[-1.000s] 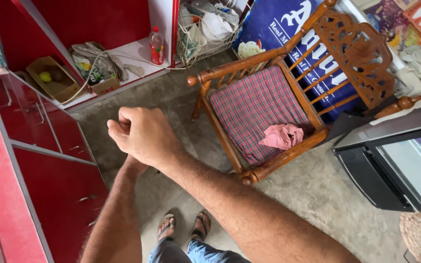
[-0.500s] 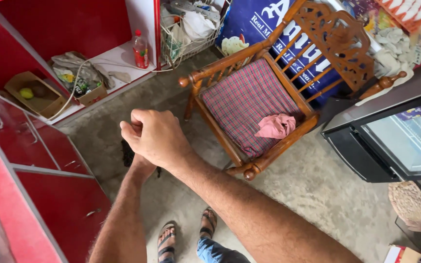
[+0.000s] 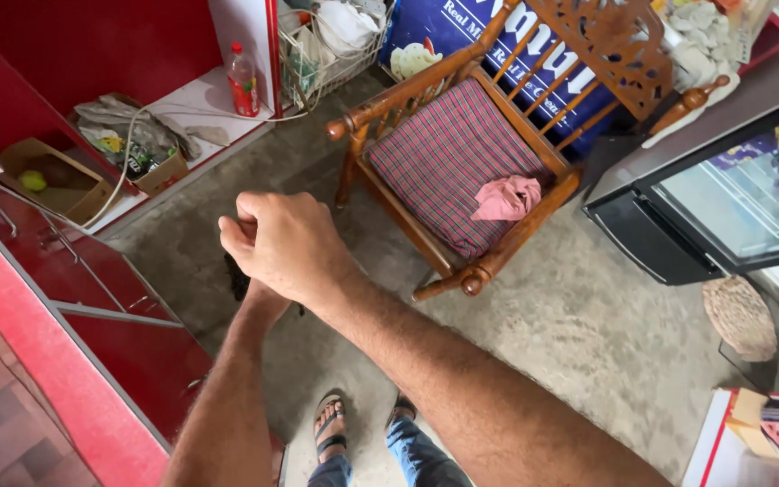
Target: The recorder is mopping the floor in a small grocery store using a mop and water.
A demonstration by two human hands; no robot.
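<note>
1. Hands meet at centre frame — the right hand (image 3: 290,245) lies curled over the left hand (image 3: 243,236), hiding it.
2. Whether either holds anything, I cannot tell.
3. Chair (image 3: 462,162) with a pink cloth (image 3: 507,198) stands upper right, apart from them.

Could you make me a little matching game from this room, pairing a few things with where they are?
Things:
1. pink cloth
2. red-capped bottle
3. green ball
4. woven round mat

Places:
A. in a cardboard box
B. on the floor by the glass-fronted cabinet
C. on the checked chair cushion
D. on the white shelf

Pairs: 1-C, 2-D, 3-A, 4-B
</note>
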